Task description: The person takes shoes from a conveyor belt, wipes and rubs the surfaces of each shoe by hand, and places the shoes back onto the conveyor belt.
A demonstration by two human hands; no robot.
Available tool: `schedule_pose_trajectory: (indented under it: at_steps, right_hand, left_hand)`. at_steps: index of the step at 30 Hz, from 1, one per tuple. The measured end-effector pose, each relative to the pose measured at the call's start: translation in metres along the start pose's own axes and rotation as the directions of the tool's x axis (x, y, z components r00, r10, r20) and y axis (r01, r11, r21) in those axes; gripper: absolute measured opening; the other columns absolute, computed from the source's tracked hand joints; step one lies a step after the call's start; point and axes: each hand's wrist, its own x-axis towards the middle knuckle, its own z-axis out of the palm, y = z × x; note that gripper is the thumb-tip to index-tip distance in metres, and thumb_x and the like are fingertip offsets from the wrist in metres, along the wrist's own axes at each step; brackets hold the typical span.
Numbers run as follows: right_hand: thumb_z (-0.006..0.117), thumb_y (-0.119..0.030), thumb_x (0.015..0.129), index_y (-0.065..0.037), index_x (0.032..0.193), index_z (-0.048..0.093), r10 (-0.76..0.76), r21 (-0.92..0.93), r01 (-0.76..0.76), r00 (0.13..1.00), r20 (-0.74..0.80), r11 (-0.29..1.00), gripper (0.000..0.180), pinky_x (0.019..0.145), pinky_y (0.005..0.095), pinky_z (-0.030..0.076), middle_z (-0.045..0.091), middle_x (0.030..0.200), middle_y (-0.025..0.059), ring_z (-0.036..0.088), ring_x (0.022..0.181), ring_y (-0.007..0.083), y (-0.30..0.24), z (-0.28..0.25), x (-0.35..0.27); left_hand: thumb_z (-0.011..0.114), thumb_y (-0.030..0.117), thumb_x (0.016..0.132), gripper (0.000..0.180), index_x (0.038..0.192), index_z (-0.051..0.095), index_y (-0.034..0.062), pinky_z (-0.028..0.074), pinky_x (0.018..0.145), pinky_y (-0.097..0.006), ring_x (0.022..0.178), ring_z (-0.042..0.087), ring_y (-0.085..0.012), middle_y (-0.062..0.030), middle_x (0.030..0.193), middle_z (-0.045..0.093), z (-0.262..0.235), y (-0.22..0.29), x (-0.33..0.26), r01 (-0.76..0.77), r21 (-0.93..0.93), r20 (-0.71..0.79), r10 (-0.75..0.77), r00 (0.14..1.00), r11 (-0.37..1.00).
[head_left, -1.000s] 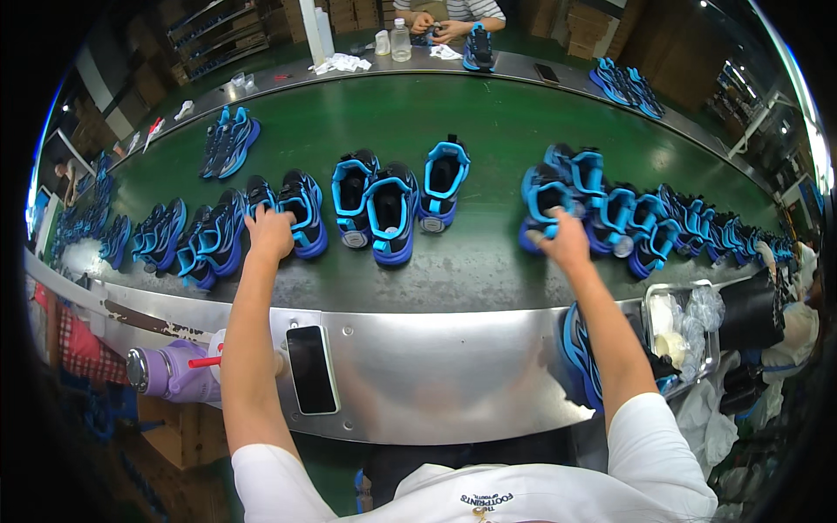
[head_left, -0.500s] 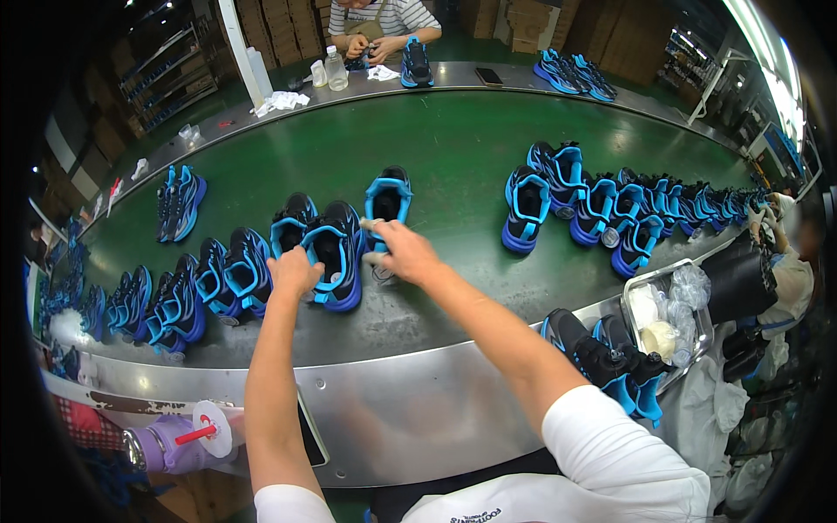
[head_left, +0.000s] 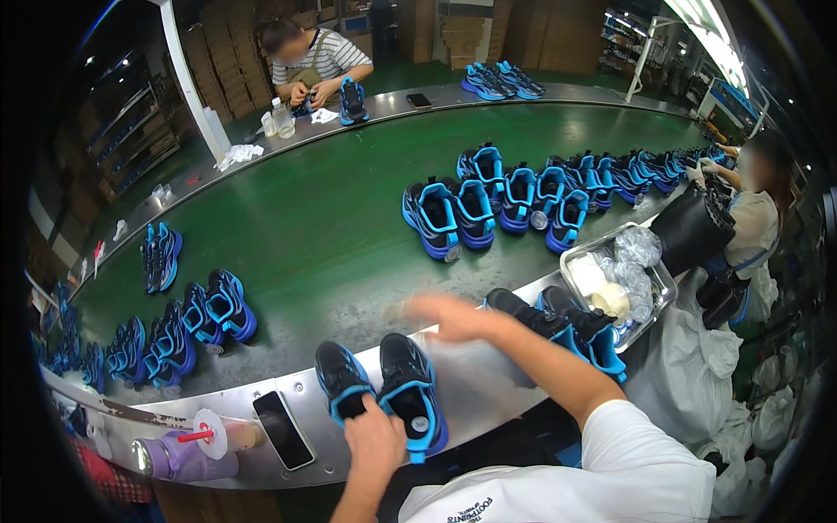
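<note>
Two black-and-blue sneakers lie side by side on the steel ledge in front of me, toes away and heels toward me: a left sneaker and a right sneaker. My left hand is closed at their heel ends, its fingers on the inner collar of the left sneaker and against the right one. A round clear sticker shows inside the right sneaker. My right hand is in the air above the belt's near edge, beyond the right sneaker. Motion smears its fingers, and nothing shows in it.
Rows of similar sneakers stand on the green belt at left and right. Another pair rests near a metal tray of plastic wrap. A phone and purple tumbler lie at left. Co-workers sit across and at right.
The two sneakers came off the belt onto the steel ledge near me. The single sneaker beside my right hand now appears next to the right-hand group. My view has shifted right.
</note>
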Motion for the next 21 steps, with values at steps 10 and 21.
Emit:
schedule_pose_trajectory:
  at_steps: [10, 21]
  right_hand:
    - [0.067, -0.009, 0.07, -0.008, 0.128, 0.048, -0.003, -0.131, 0.001, 1.0, -0.014, 0.991, 0.061, 0.088, 0.0413, 0.044, 0.048, 0.113, 0.0169, 0.048, 0.106, 0.0367, -0.121, 0.047, -0.104]
    - [0.062, -0.006, 0.075, -0.011, 0.115, 0.055, 0.121, -0.247, -0.194, 0.951, -0.284, 0.949, 0.041, 0.065, 0.0422, 0.051, 0.054, 0.094, 0.0129, 0.061, 0.08, 0.0329, -0.112, 0.083, -0.098]
  left_hand:
    - [0.073, 0.008, 0.069, 0.047, 0.111, 0.053, 0.0014, 0.046, 0.077, -0.038, 0.088, 0.056, -0.0324, -0.016, 0.096, 0.059, -0.005, -0.03, -0.058, -0.296, -0.1, -0.527, 0.202, 0.826, 0.95]
    - [0.06, -0.005, 0.07, 0.044, 0.111, 0.062, 0.0109, 0.051, 0.073, -0.04, 0.088, 0.06, -0.0312, -0.0115, 0.103, 0.06, 0.009, -0.034, -0.023, -0.439, 0.033, -0.361, 0.42, 0.832, 0.898]
